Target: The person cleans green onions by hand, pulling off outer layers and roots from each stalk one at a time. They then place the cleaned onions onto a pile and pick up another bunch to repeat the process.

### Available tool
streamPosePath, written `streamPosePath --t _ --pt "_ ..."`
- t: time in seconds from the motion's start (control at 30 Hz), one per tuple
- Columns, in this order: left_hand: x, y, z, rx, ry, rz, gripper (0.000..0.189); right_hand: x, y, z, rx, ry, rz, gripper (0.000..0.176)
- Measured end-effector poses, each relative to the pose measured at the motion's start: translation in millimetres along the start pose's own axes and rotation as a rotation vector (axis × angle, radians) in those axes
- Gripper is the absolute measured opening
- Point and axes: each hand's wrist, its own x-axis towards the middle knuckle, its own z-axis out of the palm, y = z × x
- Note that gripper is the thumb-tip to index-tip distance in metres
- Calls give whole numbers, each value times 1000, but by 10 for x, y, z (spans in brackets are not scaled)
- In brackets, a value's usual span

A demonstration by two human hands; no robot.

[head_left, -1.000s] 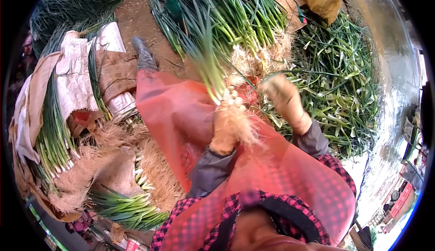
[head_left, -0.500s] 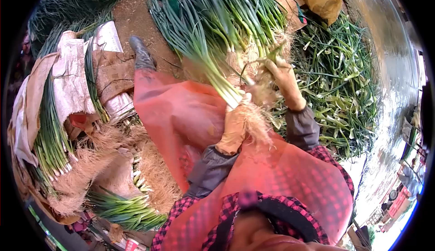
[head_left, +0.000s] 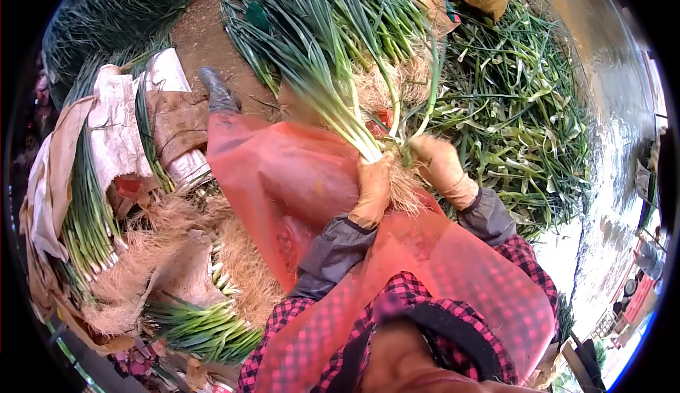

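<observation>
My left hand, in a tan glove, is closed round the white lower ends of a bunch of green onions. Their leaves point up and away, and pale stringy roots hang out beside the glove. Close by on the right, my gloved right hand has its fingers pinched at the base of a green onion stalk that bends away from the bunch. The fingertips are partly hidden there. Beyond both hands lies a large pile of green onions with roots towards me.
Loose green leaves and trimmings cover the ground at right, beside a wet strip. At left are onion bundles under sacking, and more onions with roots. A red translucent apron covers my lap; a boot shows beyond it.
My right hand has come down and inward, from above the trimmings to the held bunch, and now pinches a stalk there. My left hand keeps its grip on the bunch.
</observation>
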Motion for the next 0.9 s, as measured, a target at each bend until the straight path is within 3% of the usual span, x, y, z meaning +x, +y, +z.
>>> streamPosePath --t 0.03,0.1,0.13,0.2,0.23,0.27,0.3,0.37,0.43,0.47,0.53,0.57,0.63,0.7,0.77,0.83,0.9 --pt "31 -36 -27 -1 -7 -3 19 10 -33 -18 2 -73 -140 7" --pt "73 -22 -52 117 -114 -31 19 6 138 122 45 -73 -87 12" --pt "4 24 33 158 -63 47 19 36 163 171 330 -73 35 13" --pt "292 -482 -305 223 -103 158 18 140 -197 -143 524 -331 394 15" --pt "160 -229 -165 68 -74 39 19 70 -321 -294 696 -247 253 14" --pt "22 49 -12 -92 -26 -74 19 -23 3 -301 1006 -41 294 20" --pt "42 13 -25 -94 -30 -78 19 44 120 -530 985 258 331 29" --pt "128 -132 -84 -2 -6 -12 21 165 593 -1012 474 729 470 37" --pt "128 -158 -91 -19 -24 -29 21 -140 1457 -977 -570 601 263 33" --pt "125 -139 -60 -26 -24 0 20 -173 1489 -867 -413 613 372 35" --pt "81 -51 -48 -3 -101 -38 21 -131 1123 -582 -120 472 321 42" --pt "39 -46 -50 37 -87 -46 22 -39 637 -323 19 340 173 37" --pt "-20 90 -28 132 -177 -71 22 104 8 -40 339 13 277 23" --pt "-87 85 -59 65 -185 -75 20 165 79 244 668 -178 459 23" --pt "-60 75 -72 -13 -199 -63 18 187 -22 125 659 -237 456 13" --pt "2 0 -156 30 -256 -7 16 174 -197 -269 759 -198 495 14" --pt "-58 122 -142 -1 -241 -37 18 71 366 -505 1184 330 313 20"
